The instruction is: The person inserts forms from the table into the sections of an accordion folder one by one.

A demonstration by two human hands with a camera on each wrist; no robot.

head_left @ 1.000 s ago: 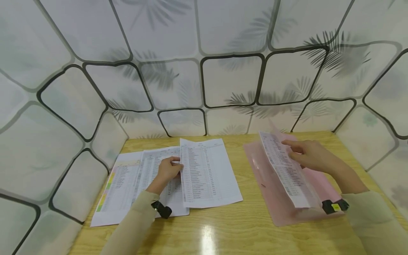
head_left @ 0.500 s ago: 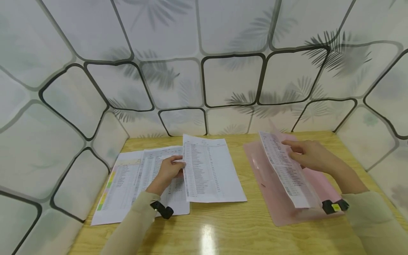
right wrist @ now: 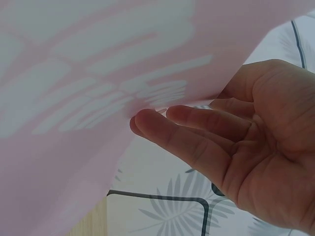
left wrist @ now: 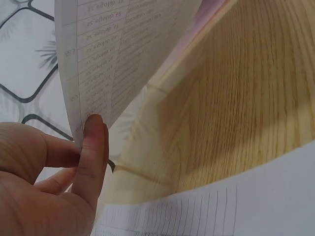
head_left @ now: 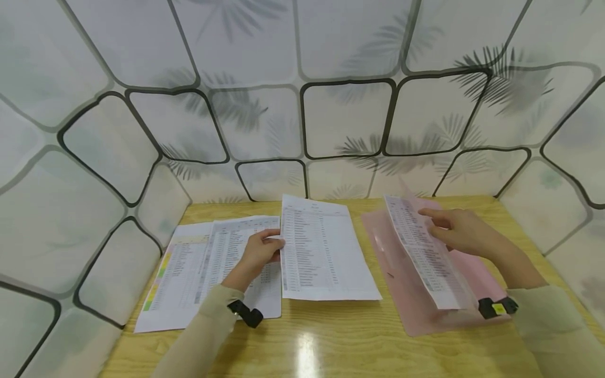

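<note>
My left hand (head_left: 260,251) pinches the left edge of a printed sheet of paper (head_left: 326,257), thumb on one side and fingers on the other. The left wrist view shows the sheet (left wrist: 113,54) raised and slanting over the table. On the right lies a translucent pink folder (head_left: 402,310), its cover lifted. My right hand (head_left: 460,228) holds the cover's edge, fingertips right at it in the right wrist view, where the pink cover (right wrist: 59,162) hides part of the hand. A printed sheet (head_left: 420,252) stands tilted against the raised cover.
Beneath my left forearm lie a printed page (head_left: 231,241) and another sheet (head_left: 177,278) with yellow and green marks along its left edge. They rest on a wood-grain table (head_left: 331,341). A white patterned wall (head_left: 350,121) encloses the back and sides.
My left hand has moved a little to the right with the sheet, which has shifted right toward the folder and uncovered more of the page beneath. My right hand and the folder stay put.
</note>
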